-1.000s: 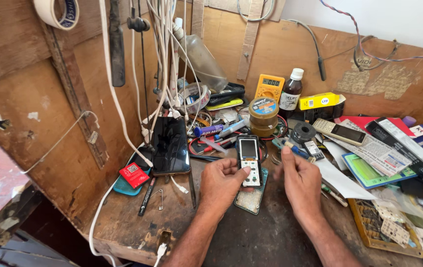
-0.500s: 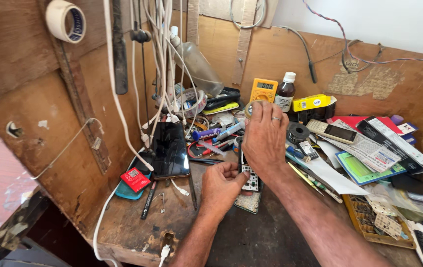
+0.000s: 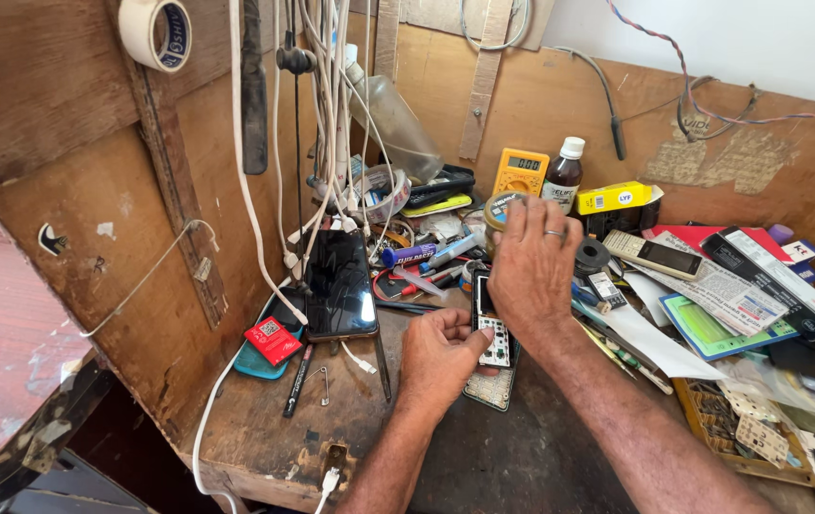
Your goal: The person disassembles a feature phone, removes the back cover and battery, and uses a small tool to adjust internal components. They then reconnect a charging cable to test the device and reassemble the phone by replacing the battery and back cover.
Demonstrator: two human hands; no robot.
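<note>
My left hand [image 3: 441, 357] is curled on a small keypad phone [image 3: 496, 341] that lies on a dark mat on the wooden bench, with the thumb on its keys. My right hand [image 3: 533, 268], with a ring on one finger, reaches forward over the phone with fingers spread. Its fingertips are at a small round jar [image 3: 500, 207] among the clutter. Whether they grip the jar is hidden by the hand itself.
A black smartphone [image 3: 339, 286] leans at the left under hanging white cables [image 3: 322, 124]. Behind the jar stand a yellow multimeter [image 3: 520, 171], a brown bottle [image 3: 564, 177] and a yellow box [image 3: 614, 198]. Papers, a slim handset [image 3: 655, 255] and a parts tray [image 3: 741, 424] crowd the right.
My right hand left the keypad phone and moved forward to the round jar. My left hand stayed on the phone. The view shifted a little.
</note>
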